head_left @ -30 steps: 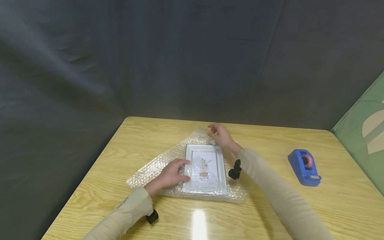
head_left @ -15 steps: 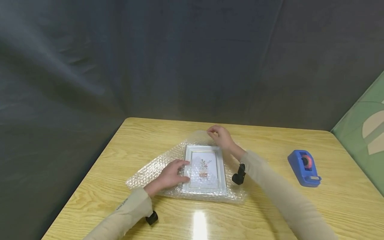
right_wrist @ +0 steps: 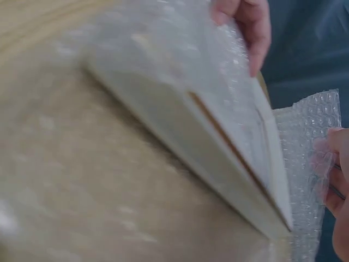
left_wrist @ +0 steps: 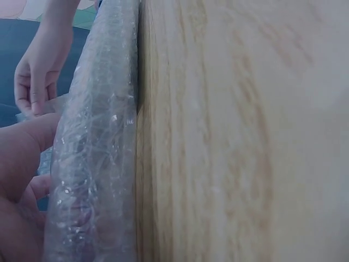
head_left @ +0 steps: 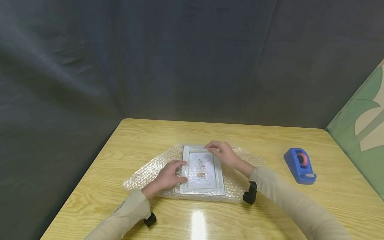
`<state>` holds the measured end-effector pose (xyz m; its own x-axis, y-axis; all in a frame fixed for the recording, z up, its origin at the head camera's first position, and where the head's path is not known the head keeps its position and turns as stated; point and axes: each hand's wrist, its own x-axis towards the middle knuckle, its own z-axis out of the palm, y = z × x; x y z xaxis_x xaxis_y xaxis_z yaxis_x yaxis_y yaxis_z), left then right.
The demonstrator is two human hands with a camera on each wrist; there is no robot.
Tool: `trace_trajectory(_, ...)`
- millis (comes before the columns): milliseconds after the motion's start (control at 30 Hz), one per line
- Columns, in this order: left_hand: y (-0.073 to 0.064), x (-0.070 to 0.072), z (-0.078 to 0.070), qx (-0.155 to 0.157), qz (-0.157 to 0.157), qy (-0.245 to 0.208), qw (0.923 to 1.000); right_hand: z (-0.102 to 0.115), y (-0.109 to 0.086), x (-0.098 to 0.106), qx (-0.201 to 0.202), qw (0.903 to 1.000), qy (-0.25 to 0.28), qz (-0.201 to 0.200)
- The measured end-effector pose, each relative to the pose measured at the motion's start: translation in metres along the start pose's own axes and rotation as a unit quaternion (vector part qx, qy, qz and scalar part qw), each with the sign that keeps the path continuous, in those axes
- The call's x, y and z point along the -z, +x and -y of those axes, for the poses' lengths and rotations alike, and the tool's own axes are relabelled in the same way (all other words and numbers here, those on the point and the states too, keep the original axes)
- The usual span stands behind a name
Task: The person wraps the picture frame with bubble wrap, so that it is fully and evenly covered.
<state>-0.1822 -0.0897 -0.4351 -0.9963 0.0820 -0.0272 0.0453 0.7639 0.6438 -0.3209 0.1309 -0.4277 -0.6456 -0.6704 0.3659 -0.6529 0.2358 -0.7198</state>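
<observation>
A white picture frame [head_left: 201, 166] with a flower print lies face up on a sheet of bubble wrap [head_left: 150, 171], part of which covers its near side. My left hand [head_left: 168, 175] rests at the frame's left edge, thumb and fingers spread over the wrap. In the left wrist view the folded wrap [left_wrist: 95, 142] bulges beside that hand. My right hand [head_left: 223, 154] is over the frame's far right corner. The right wrist view shows its fingers pinching a wrap edge [right_wrist: 313, 120], with the frame's pale side [right_wrist: 180, 136] standing beside it.
A blue tape dispenser [head_left: 300, 166] with a pink-edged roll stands on the right of the wooden table [head_left: 255, 136]. Dark sheeting [head_left: 192, 60] hangs behind and to the left. Green patterned cloth [head_left: 360, 133] borders the right side.
My right hand has drawn the far corner of the bubble wrap nearer, over the frame's far edge. The left hand stays at the left edge. The view has shifted slightly.
</observation>
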Motion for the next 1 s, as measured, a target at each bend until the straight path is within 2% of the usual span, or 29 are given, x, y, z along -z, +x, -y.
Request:
trace_trajectory(233,-0.001,-0.001,-0.002,-0.006,-0.011,0.02,0.9997,-0.007,-0.015,-0.015,0.004,1.0,-0.009,0.0)
trace_trajectory(400,0.0,-0.002,-0.003,-0.004,-0.013,0.023,0.9996,-0.013,-0.018,-0.023,0.013,0.9986,-0.051,0.008)
trace_trajectory(600,0.0,-0.001,-0.002,-0.008,-0.013,0.022,0.9996,-0.013,-0.021,-0.025,0.039,0.9963,-0.068,0.037)
trace_trajectory(833,0.001,0.001,0.002,-0.021,-0.006,0.004,0.9998,-0.008,-0.031,-0.023,0.055,0.9899,-0.081,0.102)
trace_trajectory(1000,0.001,-0.001,0.003,-0.025,-0.03,0.027,0.9989,-0.007,-0.037,-0.025,0.07,0.9816,-0.13,0.121)
